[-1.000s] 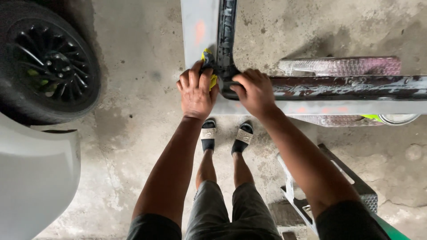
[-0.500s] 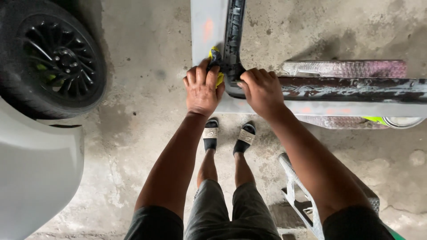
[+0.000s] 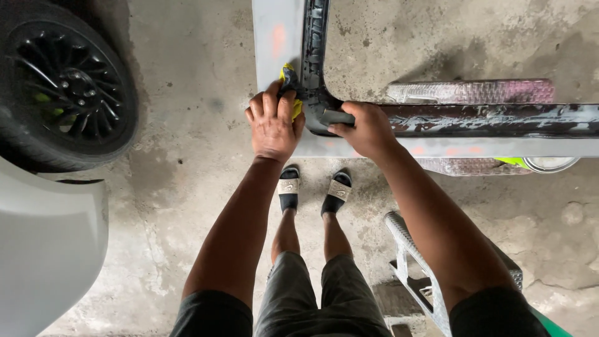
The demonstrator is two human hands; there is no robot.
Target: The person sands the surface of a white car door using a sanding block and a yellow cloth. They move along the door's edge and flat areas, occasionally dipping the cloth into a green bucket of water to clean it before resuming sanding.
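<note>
left hand [image 3: 272, 125]: fingers pressed flat on yellow cloth [image 3: 288, 80], against grey panel [image 3: 277, 37] corner
right hand [image 3: 368, 128]: fingers wrapped around black trim [image 3: 315, 43] bend, steadying
tip: firm, even pressure; brace the trim
nearby: car wheel [image 3: 62, 87], metal stand [image 3: 412, 262]

Two hands are showing, left hand [image 3: 272, 126] and right hand [image 3: 367, 128]. One yellow cloth [image 3: 289, 84] is lying under the left. One black wheel [image 3: 62, 87] is sitting far left. Two sandals [image 3: 289, 188] are standing near.
</note>
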